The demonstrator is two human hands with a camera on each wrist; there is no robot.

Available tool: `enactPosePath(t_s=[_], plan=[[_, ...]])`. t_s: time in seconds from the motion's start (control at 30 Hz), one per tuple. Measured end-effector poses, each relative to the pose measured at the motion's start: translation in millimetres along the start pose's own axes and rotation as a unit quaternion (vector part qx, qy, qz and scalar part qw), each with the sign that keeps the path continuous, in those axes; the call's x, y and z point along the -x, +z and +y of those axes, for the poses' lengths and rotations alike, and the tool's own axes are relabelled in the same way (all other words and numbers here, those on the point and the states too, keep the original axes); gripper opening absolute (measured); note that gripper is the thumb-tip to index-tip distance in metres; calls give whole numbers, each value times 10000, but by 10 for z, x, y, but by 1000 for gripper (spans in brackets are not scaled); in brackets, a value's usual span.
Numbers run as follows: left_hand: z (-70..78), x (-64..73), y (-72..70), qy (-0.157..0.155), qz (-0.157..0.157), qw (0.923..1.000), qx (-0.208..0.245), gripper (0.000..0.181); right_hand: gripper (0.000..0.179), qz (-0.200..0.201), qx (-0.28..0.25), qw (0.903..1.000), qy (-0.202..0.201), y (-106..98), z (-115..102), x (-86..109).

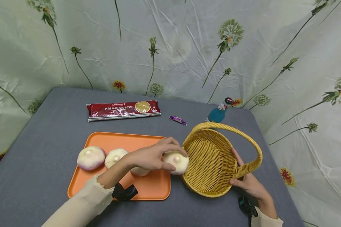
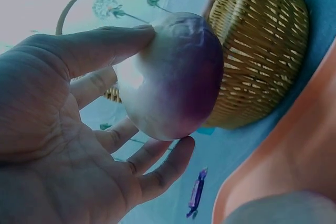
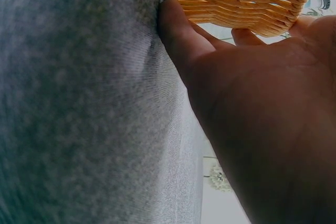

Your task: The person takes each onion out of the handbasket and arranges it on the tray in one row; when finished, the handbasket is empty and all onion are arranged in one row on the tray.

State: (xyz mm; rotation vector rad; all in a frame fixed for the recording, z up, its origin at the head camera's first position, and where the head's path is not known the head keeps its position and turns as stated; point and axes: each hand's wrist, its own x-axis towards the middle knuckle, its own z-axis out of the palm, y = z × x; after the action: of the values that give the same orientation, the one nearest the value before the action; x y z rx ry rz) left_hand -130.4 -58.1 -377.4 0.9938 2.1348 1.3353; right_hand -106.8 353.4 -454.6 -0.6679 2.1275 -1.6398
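Note:
My left hand (image 1: 152,156) holds a white and purple turnip (image 1: 178,164) between thumb and fingers, just beside the left rim of a yellow wicker basket (image 1: 207,165). In the left wrist view that turnip (image 2: 181,80) shows its purple side. The basket is tilted, its mouth facing me, and nothing lies inside. My right hand (image 1: 253,187) grips the basket's right side, thumb at the front rim. On the orange tray (image 1: 150,189) sit more turnips: one at the left (image 1: 91,158), a second turnip (image 1: 115,156) beside it, and a third (image 1: 140,171) mostly hidden under my left hand.
Behind the tray lies a red spaghetti packet (image 1: 122,111). A purple wrapped candy (image 1: 178,120) is to its right. The blue bottle (image 1: 218,113) stands behind the basket, partly covered by its handle. A flower-patterned curtain (image 1: 182,47) hangs along the grey table's (image 1: 39,142) back edge.

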Motion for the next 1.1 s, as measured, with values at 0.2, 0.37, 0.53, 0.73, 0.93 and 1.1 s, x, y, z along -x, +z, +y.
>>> enactPosePath(t_s=[0.2,0.37,0.53,0.73,0.93,1.1], plan=[[-68,56,-58,20,25,10000,-9,41,110,-21,-16,10000,-45,0,-10,2],[-123,105,-92,-43,121,9998,-157,41,110,-19,6,10000,-60,2,-18,0],[-171,125,-105,-44,220,9992,-328,41,110,-33,-21,10000,-68,-7,-1,4],[-251,114,-90,214,316,9961,-798,38,109,-73,153,9996,-238,-20,31,4],[-298,88,-65,207,334,9932,-1092,38,108,-79,196,9993,-313,-17,21,-4],[-319,75,-52,82,263,9909,-1315,38,109,-78,189,9994,-278,-13,5,-8]])
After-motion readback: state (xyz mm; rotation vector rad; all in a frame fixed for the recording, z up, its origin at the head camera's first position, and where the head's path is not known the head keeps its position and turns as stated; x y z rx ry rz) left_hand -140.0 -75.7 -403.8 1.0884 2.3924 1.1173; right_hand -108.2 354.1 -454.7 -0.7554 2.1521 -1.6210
